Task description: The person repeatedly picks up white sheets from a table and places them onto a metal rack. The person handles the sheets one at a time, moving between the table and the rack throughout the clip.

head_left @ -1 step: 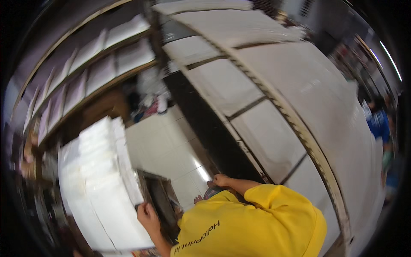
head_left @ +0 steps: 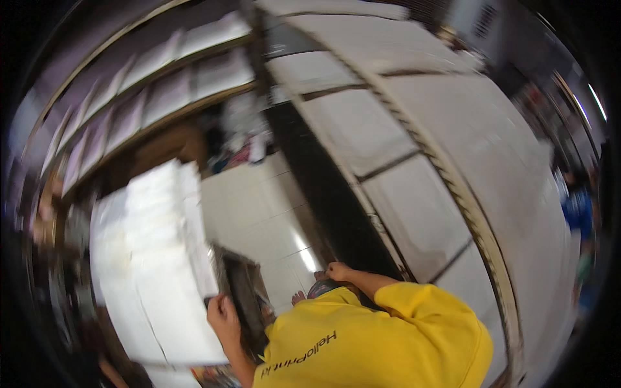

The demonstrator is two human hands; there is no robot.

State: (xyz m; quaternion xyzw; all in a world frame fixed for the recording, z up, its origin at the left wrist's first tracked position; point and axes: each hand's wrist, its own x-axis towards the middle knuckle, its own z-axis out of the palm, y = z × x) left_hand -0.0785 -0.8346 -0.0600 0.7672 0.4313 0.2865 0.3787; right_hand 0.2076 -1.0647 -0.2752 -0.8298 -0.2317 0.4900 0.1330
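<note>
My left hand [head_left: 224, 313] is closed beside the right edge of a tall stack of white paper [head_left: 162, 278]. A small dark object [head_left: 207, 301] shows at its fingers, too blurred to name. My right hand [head_left: 337, 271] is curled closed in front of my body, close to the edge of a long black ledge [head_left: 323, 187]. Whatever its fingers may hold is hidden. Beyond that ledge, large white paper stacks [head_left: 420, 210] lie in framed compartments.
Shelves with white paper stacks [head_left: 169, 94] stand at the far left. A dark open-topped frame [head_left: 242, 284] is beside the near stack. Pale floor tiles [head_left: 252, 220] run between stack and ledge, with bundled plastic [head_left: 239, 129] beyond. A person in blue [head_left: 577, 210] is at the far right.
The view has turned slightly, so the shelves and ledge sit farther right in the picture. Both hands keep nearly the same pose, the left one still beside the paper stack.
</note>
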